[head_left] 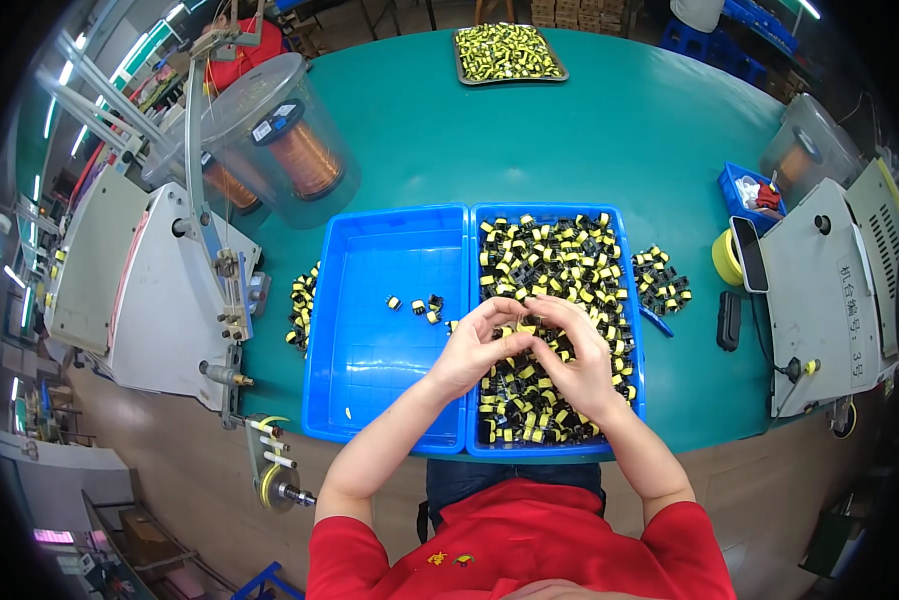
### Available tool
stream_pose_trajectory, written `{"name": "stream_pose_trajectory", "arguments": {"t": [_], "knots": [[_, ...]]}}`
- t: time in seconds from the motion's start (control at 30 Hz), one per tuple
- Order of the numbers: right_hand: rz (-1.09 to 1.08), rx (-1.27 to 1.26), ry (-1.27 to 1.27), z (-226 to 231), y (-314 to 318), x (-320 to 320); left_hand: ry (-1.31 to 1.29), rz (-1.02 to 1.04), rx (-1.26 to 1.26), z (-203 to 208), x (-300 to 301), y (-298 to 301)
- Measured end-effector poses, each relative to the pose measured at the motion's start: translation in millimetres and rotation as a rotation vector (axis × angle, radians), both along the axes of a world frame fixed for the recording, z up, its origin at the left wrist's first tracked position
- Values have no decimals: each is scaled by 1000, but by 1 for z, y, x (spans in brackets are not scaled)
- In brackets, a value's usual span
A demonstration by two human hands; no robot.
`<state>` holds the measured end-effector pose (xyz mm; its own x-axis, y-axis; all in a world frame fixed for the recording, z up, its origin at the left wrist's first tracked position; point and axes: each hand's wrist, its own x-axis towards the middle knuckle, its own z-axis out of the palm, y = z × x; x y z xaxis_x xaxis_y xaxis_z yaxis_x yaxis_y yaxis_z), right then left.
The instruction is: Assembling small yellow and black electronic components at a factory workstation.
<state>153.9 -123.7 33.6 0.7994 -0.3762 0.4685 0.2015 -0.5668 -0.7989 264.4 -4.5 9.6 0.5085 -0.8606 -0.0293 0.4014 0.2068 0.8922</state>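
My left hand [480, 350] and my right hand [580, 362] meet over the right blue bin [472, 400], fingertips drawn together in a pinch. Between them is a small coil [527, 322] with yellow tape, mostly covered by the fingers. Below and around both hands, the right bin is filled with many small black coil bobbins [540, 402] wrapped in yellow tape. In the left blue bin [380, 365], joined side by side with it, only a few loose coils [434, 307] lie near the middle and right side.
More coils lie beside the bins on the left [302, 305] and right [660, 282]. A full metal tray [508, 55] sits at the far edge. Machines [175, 300] flank the green table [420, 130]. A phone [750, 254], yellow tape roll [727, 258] and copper wire spool [306, 155] stand around.
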Motion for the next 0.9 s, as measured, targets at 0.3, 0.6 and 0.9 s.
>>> {"name": "stream_pose_trajectory", "arguments": {"t": [0.3, 0.6, 0.9], "knots": [[-11, -95, -26, 0, -5, 1, 390, -257, -126, -4, 11, 4], [-6, -72, -34, 0, -4, -1, 436, -274, -107, -5, 15, 5], [-81, -5, 8, -4, -1, -1, -144, 134, 87, 3, 16, 7]]}}
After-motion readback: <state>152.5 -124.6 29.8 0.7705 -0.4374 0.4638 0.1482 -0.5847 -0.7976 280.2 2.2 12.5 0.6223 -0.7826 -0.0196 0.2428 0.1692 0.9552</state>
